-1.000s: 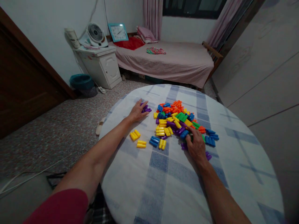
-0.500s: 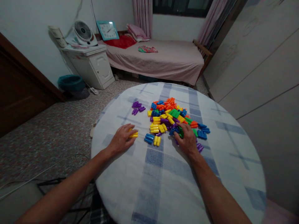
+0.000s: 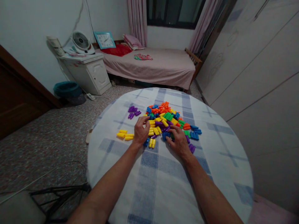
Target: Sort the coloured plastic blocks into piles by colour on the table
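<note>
My left hand (image 3: 141,130) is at the left edge of a pile of plastic bullet-shaped building pieces, fingers curved and thumb apart, beside some yellow pieces (image 3: 156,130). It partly covers a blue piece (image 3: 146,142). My right hand (image 3: 178,141) rests low over the front of the pile, thumb and fingers apart around a blue piece (image 3: 165,136) and a dark green one. Whether its fingertips press on them I cannot tell. Left of my left hand lie separate yellow pieces (image 3: 121,135). Purple pieces (image 3: 133,109) form a small group farther back.
Orange pieces (image 3: 164,106) lie at the back of the pile, blue pieces (image 3: 194,135) at its right. A checked cloth covers the round table (image 3: 173,186). Beyond stand a bed (image 3: 163,65), a white cabinet (image 3: 99,74) with a fan (image 3: 80,40), and a teal bin (image 3: 67,90).
My left hand has let go of a yellow piece beside another on the left and moved right to the pile. My right hand stays over the same pieces. The view has shifted slightly.
</note>
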{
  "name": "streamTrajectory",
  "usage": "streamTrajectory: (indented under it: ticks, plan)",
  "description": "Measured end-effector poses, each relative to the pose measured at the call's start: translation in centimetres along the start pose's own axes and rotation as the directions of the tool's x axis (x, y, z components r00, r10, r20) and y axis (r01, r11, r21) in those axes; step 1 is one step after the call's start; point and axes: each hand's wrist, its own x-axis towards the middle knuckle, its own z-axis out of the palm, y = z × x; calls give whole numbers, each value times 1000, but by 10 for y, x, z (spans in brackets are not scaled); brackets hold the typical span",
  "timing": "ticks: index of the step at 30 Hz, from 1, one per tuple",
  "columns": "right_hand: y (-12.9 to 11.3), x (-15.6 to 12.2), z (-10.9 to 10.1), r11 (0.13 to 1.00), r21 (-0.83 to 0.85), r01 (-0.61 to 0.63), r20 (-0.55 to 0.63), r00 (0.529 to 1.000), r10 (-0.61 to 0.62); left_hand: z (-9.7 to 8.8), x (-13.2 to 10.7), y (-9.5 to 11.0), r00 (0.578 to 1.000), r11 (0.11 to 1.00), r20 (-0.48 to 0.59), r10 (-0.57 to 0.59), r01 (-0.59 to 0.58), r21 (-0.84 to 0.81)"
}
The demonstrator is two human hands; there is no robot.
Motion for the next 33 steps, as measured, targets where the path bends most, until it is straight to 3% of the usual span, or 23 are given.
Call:
streamTrajectory:
  ticks: [3,6,11,15,20,22,24,26,28,30,33]
  plan:
    - [-1,1,1,1000,16,-22,-1,1000,22,7,-12,-8,989,990,54,141,-142,26]
    - [-2,1,3,999,26,-21,7,1000,21,4,-16,-11,985,986,41,167,-168,19]
    - [-1,-1,2,1000,26,-16,18,1000,16,0,-6,-20,999,999,-40,-3,1,-39]
    - [-8,-3,4,999,28,-22,-19,1000,22,2,0,-28,983,981,-15,-185,184,-57]
    - [-14,0,-5,998,70,-1,-179,984,13,4,0,-33,964,963,26,-265,266,-47]
    - [-2,2,-17,991,56,-118,-311,942,130,3,1,-35,961,961,38,-272,274,-44]
    - [20,1,-31,952,34,-305,-421,859,291,3,1,-37,962,961,42,-271,273,-44]
    - [48,-4,-44,892,38,-451,-463,783,415,3,1,-38,962,962,43,-269,271,-41]
    - [73,-12,-51,847,21,-532,-464,745,480,3,1,-38,962,962,49,-268,270,-41]
    - [91,-20,-53,825,-51,-563,-424,760,493,3,1,-39,962,962,55,-267,269,-45]
    - [100,-27,-52,839,-164,-519,-242,846,476,3,2,-39,961,961,56,-272,274,-39]
